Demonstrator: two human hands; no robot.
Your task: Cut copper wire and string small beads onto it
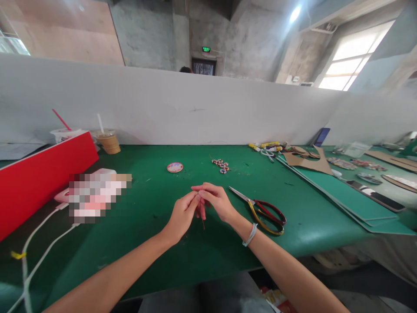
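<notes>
Over the middle of the green table, my left hand (183,212) and my right hand (219,201) meet with thumbs and fingertips pinched together. A thin reddish thread (203,225) hangs below the fingers; the rest of it, and anything else pinched there, is hidden. Beyond my hands lies a small cluster of coloured beads (221,165). To its left is a round patterned disc (175,167). Scissors (265,213) with one red and one yellow handle lie beside my right wrist, blades pointing up and left.
At left are a red panel (48,178), a drink cup (110,141) with a straw and white cables (32,261). On the right lie green boards (352,191), a cardboard cutout (308,161) and several markers (269,144). A white partition (156,104) closes the back.
</notes>
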